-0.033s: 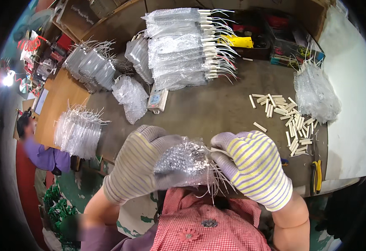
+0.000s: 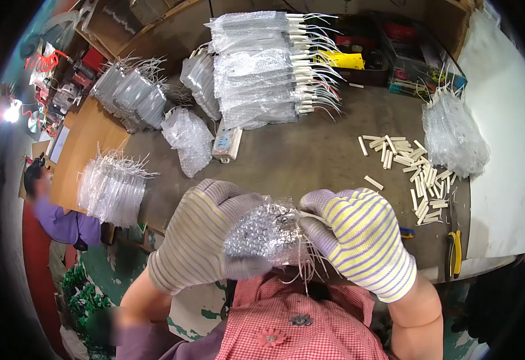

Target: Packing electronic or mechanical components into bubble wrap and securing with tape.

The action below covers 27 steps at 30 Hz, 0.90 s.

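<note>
the left hand (image 2: 205, 237), in a grey striped glove, was wrapped around a small bubble-wrap pouch (image 2: 262, 234), its grip pressed on the pouch from the left and below. the right hand (image 2: 358, 237), in a yellow and purple striped glove, met the pouch at its right end, fingers (image 2: 313, 225) pinching that end where thin white wires (image 2: 310, 264) hung out and down. the pouch sat between both hands, held above the near edge of the bench (image 2: 310, 156) and just over a red checked shirt (image 2: 304, 324). on the bench, well beyond the hands, lay a tall stack of filled pouches (image 2: 256, 66) with white wire ends pointing right. left of it stood a row of more pouches (image 2: 130, 90), and a loose bubble-wrap wad (image 2: 187, 141) lay nearer, just beside a white power strip (image 2: 226, 144). another pile (image 2: 112, 186) rested at the left edge of the bench. to the right, small white sticks (image 2: 412, 165) were scattered, with a heap of clear bags (image 2: 454, 135) beside them. yellow-handled pliers (image 2: 453, 252) lay at the near right corner. another person (image 2: 52, 210) in purple sat at far left, below the bench.
</note>
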Each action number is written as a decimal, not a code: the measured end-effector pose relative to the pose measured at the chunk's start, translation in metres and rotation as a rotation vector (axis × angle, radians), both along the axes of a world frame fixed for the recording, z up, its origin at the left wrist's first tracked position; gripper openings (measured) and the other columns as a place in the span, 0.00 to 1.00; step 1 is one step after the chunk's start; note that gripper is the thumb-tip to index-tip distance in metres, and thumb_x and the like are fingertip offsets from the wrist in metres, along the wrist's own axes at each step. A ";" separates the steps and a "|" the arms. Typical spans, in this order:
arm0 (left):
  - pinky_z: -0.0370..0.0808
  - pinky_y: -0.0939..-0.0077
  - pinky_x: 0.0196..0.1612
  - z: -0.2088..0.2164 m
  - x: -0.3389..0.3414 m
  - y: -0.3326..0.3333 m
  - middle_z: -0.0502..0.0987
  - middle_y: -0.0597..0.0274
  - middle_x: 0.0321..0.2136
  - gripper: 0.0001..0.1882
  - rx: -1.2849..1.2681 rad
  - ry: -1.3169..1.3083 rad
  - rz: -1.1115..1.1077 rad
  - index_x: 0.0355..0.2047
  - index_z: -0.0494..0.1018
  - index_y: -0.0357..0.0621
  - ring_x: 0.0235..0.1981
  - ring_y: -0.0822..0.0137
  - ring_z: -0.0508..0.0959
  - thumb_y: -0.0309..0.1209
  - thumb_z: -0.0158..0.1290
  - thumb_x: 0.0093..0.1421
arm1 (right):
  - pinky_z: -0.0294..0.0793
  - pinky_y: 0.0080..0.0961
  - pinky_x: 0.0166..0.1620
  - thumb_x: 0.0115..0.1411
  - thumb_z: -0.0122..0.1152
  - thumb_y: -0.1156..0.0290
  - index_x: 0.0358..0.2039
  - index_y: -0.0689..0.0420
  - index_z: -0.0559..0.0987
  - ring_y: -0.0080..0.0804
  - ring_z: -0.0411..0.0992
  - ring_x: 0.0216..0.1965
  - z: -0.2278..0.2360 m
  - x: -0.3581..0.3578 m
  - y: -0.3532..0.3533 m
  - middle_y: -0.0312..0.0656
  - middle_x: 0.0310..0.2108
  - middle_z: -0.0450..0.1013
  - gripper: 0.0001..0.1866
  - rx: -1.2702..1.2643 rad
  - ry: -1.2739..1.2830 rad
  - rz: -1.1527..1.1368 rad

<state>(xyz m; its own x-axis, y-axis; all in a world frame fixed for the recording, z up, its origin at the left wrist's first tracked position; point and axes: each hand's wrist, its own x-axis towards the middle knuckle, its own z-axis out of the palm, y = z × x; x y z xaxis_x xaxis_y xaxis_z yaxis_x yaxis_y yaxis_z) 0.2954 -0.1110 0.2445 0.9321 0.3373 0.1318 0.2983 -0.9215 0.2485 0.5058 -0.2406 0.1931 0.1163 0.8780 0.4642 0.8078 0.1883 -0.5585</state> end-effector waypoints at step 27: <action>0.73 0.63 0.39 -0.026 -0.017 -0.010 0.74 0.54 0.36 0.14 0.236 -0.362 0.199 0.44 0.77 0.41 0.35 0.55 0.75 0.25 0.60 0.57 | 0.74 0.40 0.37 0.52 0.67 0.79 0.33 0.57 0.81 0.49 0.75 0.31 -0.029 -0.019 -0.004 0.45 0.29 0.77 0.07 0.177 0.326 -0.070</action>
